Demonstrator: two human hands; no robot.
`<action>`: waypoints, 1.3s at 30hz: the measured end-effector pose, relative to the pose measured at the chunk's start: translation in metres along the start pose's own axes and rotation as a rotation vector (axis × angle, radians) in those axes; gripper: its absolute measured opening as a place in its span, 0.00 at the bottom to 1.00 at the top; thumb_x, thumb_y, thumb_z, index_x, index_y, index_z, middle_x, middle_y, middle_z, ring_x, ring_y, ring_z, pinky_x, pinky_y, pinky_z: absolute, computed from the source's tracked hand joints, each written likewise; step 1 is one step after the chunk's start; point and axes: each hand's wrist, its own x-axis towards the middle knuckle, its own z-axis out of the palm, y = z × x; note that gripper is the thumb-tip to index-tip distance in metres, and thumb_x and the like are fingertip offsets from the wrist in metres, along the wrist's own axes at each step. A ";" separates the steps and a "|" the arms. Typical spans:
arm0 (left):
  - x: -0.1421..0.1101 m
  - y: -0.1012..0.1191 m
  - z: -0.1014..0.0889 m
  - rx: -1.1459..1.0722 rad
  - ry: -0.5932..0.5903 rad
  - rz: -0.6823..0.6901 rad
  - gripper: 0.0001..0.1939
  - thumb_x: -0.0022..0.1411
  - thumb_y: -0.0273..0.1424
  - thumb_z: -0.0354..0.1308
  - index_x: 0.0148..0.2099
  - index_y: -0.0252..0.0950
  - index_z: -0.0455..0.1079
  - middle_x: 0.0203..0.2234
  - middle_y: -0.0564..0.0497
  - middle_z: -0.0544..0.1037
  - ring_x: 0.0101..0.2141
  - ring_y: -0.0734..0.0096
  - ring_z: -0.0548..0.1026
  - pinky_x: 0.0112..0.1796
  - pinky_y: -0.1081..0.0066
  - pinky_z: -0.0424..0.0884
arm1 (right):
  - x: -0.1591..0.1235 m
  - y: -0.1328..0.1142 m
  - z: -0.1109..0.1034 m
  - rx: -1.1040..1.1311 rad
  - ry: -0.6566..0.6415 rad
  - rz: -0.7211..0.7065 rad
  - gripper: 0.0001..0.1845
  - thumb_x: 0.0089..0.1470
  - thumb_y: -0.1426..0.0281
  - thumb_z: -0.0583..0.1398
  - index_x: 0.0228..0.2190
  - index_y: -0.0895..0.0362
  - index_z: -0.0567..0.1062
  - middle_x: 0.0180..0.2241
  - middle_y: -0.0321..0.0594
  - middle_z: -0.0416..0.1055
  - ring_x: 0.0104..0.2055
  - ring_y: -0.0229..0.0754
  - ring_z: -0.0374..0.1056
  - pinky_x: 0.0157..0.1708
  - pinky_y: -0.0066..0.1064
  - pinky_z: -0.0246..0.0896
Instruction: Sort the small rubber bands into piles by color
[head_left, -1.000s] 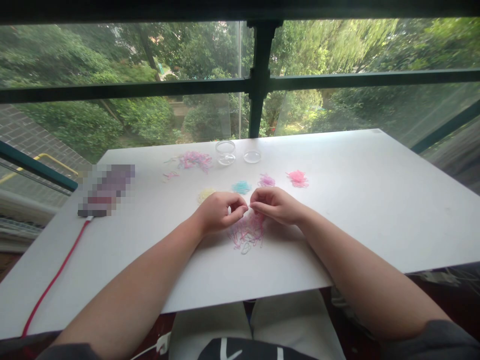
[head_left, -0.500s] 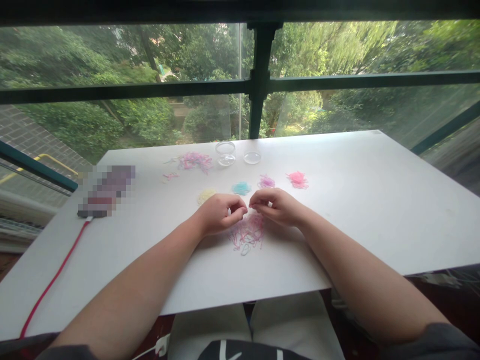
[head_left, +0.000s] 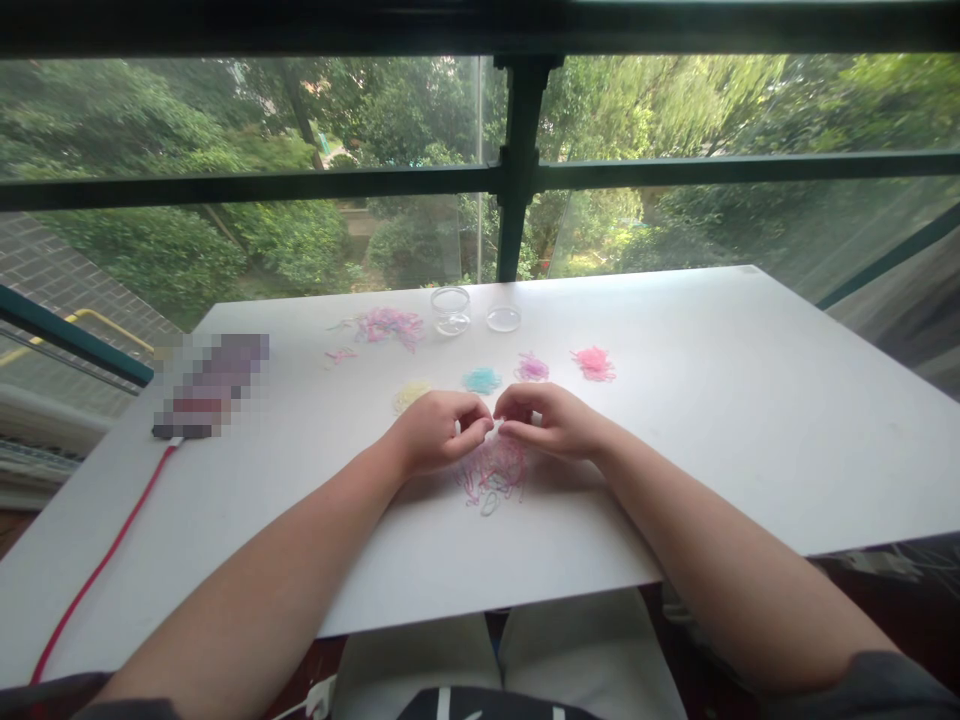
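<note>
My left hand (head_left: 444, 430) is closed in a pinch, thumb against forefinger, above a mixed pile of small rubber bands (head_left: 491, 472). Whatever sits in that pinch is too small to make out. Facing it, my right hand (head_left: 551, 420) has its thumb and forefinger slightly apart, the fingertips close to those of the left. Pink, lilac and grey-green bands show in the pile under both hands. Just beyond lie yellow bands (head_left: 412, 396), partly covered by my left hand, blue bands (head_left: 481, 380), purple bands (head_left: 532, 367) and pink bands (head_left: 593, 363).
A larger mixed heap of bands (head_left: 390, 326) lies at the back left of the white table (head_left: 750, 420). Beside it stand a clear round container (head_left: 450, 312) and a clear shallow lid or dish (head_left: 503, 319). A blurred-out device (head_left: 214, 385) with a red cable (head_left: 112, 550) lies left.
The right thumb and forefinger have parted slightly from their pinch. My left hand keeps its pinch in nearly the same place. The view has tilted a little.
</note>
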 end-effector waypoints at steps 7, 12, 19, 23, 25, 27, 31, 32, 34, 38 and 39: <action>0.000 0.000 0.000 -0.009 -0.007 -0.010 0.08 0.58 0.30 0.53 0.30 0.33 0.71 0.21 0.54 0.74 0.22 0.79 0.67 0.26 0.78 0.62 | 0.003 0.000 0.002 -0.046 0.094 -0.018 0.06 0.52 0.70 0.57 0.27 0.59 0.70 0.21 0.34 0.65 0.24 0.33 0.59 0.25 0.25 0.55; 0.000 -0.001 0.000 -0.028 0.000 -0.017 0.09 0.58 0.30 0.53 0.29 0.33 0.71 0.21 0.54 0.74 0.22 0.79 0.67 0.26 0.78 0.62 | 0.002 0.002 0.002 -0.022 0.114 -0.028 0.04 0.49 0.71 0.60 0.29 0.58 0.70 0.22 0.34 0.66 0.25 0.34 0.61 0.26 0.26 0.57; 0.000 0.000 0.000 -0.040 0.000 -0.025 0.09 0.58 0.30 0.53 0.30 0.33 0.71 0.21 0.54 0.74 0.22 0.79 0.67 0.25 0.78 0.62 | 0.003 0.000 0.000 -0.013 0.124 -0.071 0.02 0.49 0.74 0.58 0.26 0.58 0.68 0.22 0.34 0.65 0.25 0.34 0.60 0.26 0.26 0.57; 0.000 0.000 0.000 -0.034 0.014 -0.021 0.09 0.58 0.30 0.53 0.29 0.33 0.71 0.21 0.54 0.74 0.21 0.79 0.67 0.25 0.78 0.62 | 0.001 -0.004 -0.001 0.015 0.074 -0.062 0.02 0.50 0.74 0.57 0.26 0.58 0.69 0.21 0.33 0.63 0.24 0.33 0.58 0.25 0.26 0.55; 0.000 0.000 0.000 -0.032 0.012 -0.014 0.09 0.58 0.30 0.53 0.30 0.33 0.72 0.21 0.54 0.74 0.22 0.79 0.67 0.25 0.78 0.62 | 0.000 -0.005 -0.001 0.044 0.017 -0.040 0.02 0.51 0.73 0.57 0.27 0.58 0.69 0.22 0.33 0.63 0.24 0.33 0.57 0.25 0.26 0.54; 0.000 0.000 0.000 -0.029 0.005 -0.008 0.08 0.58 0.30 0.53 0.30 0.33 0.71 0.21 0.54 0.75 0.22 0.78 0.67 0.25 0.78 0.62 | -0.001 -0.007 -0.002 0.066 -0.032 -0.016 0.02 0.51 0.73 0.56 0.27 0.58 0.68 0.22 0.33 0.62 0.24 0.33 0.56 0.25 0.26 0.53; 0.000 0.000 0.000 -0.014 0.000 0.006 0.08 0.58 0.30 0.53 0.30 0.33 0.71 0.21 0.54 0.74 0.22 0.79 0.67 0.26 0.78 0.62 | -0.001 -0.006 -0.001 0.053 -0.057 0.006 0.03 0.52 0.74 0.55 0.27 0.58 0.65 0.22 0.31 0.59 0.24 0.32 0.54 0.24 0.25 0.51; 0.000 0.000 0.001 -0.012 0.000 0.010 0.08 0.58 0.30 0.53 0.30 0.33 0.71 0.21 0.54 0.74 0.22 0.79 0.67 0.26 0.78 0.62 | -0.002 -0.006 -0.001 0.038 -0.052 0.003 0.03 0.53 0.74 0.54 0.27 0.57 0.64 0.22 0.31 0.59 0.24 0.32 0.54 0.24 0.26 0.51; 0.000 0.000 0.001 -0.012 -0.001 0.017 0.08 0.58 0.30 0.53 0.29 0.33 0.70 0.21 0.54 0.74 0.22 0.79 0.67 0.26 0.78 0.62 | -0.002 -0.004 -0.001 0.003 -0.036 -0.006 0.03 0.52 0.75 0.54 0.27 0.57 0.64 0.24 0.32 0.60 0.25 0.33 0.54 0.26 0.26 0.52; 0.000 0.001 0.000 -0.023 0.003 0.020 0.08 0.58 0.30 0.52 0.29 0.33 0.70 0.21 0.54 0.75 0.22 0.79 0.67 0.25 0.78 0.62 | -0.002 -0.001 0.000 -0.025 0.001 -0.006 0.05 0.48 0.78 0.54 0.29 0.57 0.64 0.25 0.33 0.62 0.27 0.34 0.56 0.26 0.26 0.53; 0.000 0.001 0.000 -0.025 0.005 0.020 0.08 0.58 0.29 0.52 0.29 0.33 0.70 0.21 0.54 0.75 0.22 0.79 0.67 0.25 0.78 0.62 | -0.002 0.000 0.000 -0.020 0.003 -0.007 0.06 0.48 0.78 0.54 0.31 0.57 0.65 0.26 0.34 0.62 0.27 0.34 0.57 0.27 0.26 0.54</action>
